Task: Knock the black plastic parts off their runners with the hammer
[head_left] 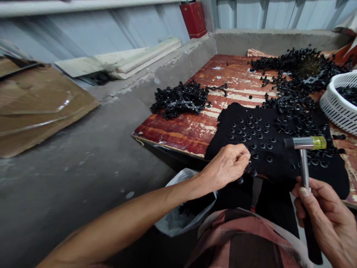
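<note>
My right hand (325, 214) is wrapped round the handle of a small mallet (304, 163), whose metal head has one black face and one yellow see-through face. The mallet is held up over the right part of a black cloth (279, 167). Over the cloth's front left edge, my left hand (230, 163) is closed with thumb and fingertips pinched together. What it pinches is mostly hidden, with small black parts right beside the fingertips. Several small round black pieces (260, 136) stand spread out on the cloth, and more lie jumbled towards its right side.
A pile of black linked parts (181, 99) lies on the worn red board (178, 132); a larger heap (301, 70) is at the back right. A white basket (341, 100) stands at the right edge. Below my left forearm hangs a plastic bag (178, 219). Cardboard (41, 104) lies left.
</note>
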The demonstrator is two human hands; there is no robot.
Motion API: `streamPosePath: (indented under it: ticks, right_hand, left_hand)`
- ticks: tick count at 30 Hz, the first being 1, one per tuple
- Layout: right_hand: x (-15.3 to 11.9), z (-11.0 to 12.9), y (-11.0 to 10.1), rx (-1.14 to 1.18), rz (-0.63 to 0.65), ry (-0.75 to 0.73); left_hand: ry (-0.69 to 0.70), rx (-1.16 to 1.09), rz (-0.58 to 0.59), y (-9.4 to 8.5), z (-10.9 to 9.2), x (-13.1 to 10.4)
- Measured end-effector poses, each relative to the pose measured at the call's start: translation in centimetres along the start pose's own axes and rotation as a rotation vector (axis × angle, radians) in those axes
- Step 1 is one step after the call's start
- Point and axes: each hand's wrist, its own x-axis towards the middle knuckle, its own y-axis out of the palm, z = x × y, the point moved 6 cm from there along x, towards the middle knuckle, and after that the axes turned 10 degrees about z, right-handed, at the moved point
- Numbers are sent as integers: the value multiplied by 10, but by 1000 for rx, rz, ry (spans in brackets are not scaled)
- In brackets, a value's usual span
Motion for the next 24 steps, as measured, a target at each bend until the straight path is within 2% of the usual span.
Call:
streamPosePath:
  ticks: [5,8,12,16,18,21,22,24]
  right_hand:
    - [1,-3,0,3,12,-32]
    - [4,2,0,-87,35,-104]
    - [1,17,1,-330,53,-286]
    - [-6,37,3,-477,56,-528]
    - [-6,44,8,-609,138,-625]
    - [-4,49,14,-758,308,-654]
    - [-4,51,12,-765,305,-652]
    - [-6,57,3,-718,191,-647]
  left_hand:
    - [44,52,-20,2,-1,-2]
    - [48,158,-65,1,-5,-3]
    - [40,328,-94,1,-13,-2]
    - [-5,384,-94,1,-14,-1]
    - [-4,386,-96,1,-14,-1]
    - [3,404,-99,1,-14,-1]
    - [1,412,-98,1,-13,-1]
    - [3,432,-93,1,-13,0]
